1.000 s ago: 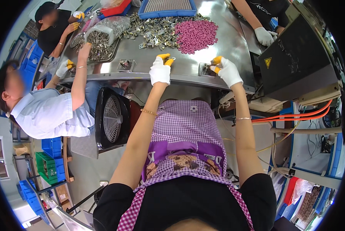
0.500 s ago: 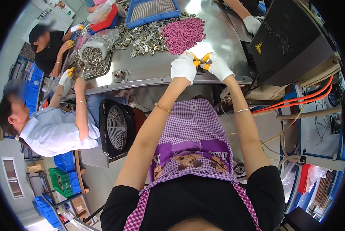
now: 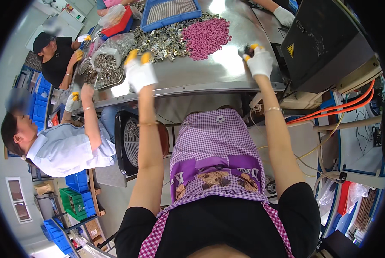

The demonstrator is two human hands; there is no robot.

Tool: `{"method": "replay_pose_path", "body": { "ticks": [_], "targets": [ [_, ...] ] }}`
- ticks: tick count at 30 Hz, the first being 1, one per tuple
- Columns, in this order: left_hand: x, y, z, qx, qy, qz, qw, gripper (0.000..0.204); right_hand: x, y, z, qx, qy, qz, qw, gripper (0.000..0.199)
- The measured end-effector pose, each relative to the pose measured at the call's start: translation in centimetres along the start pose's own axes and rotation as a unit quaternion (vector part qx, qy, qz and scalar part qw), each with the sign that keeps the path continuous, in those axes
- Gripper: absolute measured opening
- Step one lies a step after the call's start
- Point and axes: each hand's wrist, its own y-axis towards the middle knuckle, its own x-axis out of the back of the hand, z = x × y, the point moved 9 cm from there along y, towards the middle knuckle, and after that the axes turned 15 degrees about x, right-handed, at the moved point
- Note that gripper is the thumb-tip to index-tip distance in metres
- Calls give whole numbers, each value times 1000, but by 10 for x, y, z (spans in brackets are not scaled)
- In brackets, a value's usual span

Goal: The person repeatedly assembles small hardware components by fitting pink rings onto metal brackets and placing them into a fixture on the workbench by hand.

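My left hand (image 3: 141, 74), in a white glove with yellow fingertips, is over the table's front edge beside the pile of metal parts. Motion smears its fingers; two fingertips show apart, and I cannot make out anything in them. Farther right, my gloved right hand (image 3: 260, 62) has its fingers closed around a small dark object (image 3: 245, 50) just above the metal table (image 3: 209, 75). Pink rings (image 3: 206, 38) lie heaped between and beyond my hands. Left of them spreads a pile of small metal parts (image 3: 164, 45).
A blue tray (image 3: 171, 22) with rows of small parts stands at the back. To the left are a spilling tub of metal pieces (image 3: 106, 64), a red bin (image 3: 118, 21) and two co-workers. A black machine box (image 3: 325, 47) stands at the right, near another gloved hand (image 3: 283, 16).
My hands were together in front of the pink rings and have parted. The left moved left, covering a small metal tray; the right moved right and now has the dark object.
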Motion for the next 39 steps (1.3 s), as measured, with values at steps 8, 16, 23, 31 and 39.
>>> {"method": "replay_pose_path", "body": {
  "ticks": [8,16,23,31,39],
  "targets": [
    [-5,0,92,239,-1,83,967,43,-19,27,-36,-109,-66,-8,992,41],
    [-94,-54,51,273,-221,340,873,28,-20,29,-34,-87,-57,-38,994,41],
    [-105,-23,1,3,233,195,953,27,-18,28,-32,-105,-79,0,991,40],
    [-93,-43,27,77,94,142,982,20,-21,30,-38,-89,-72,-31,993,41],
    [-144,-136,-5,267,-199,294,896,22,-15,38,-28,-90,-77,-1,993,41]
  ]
}}
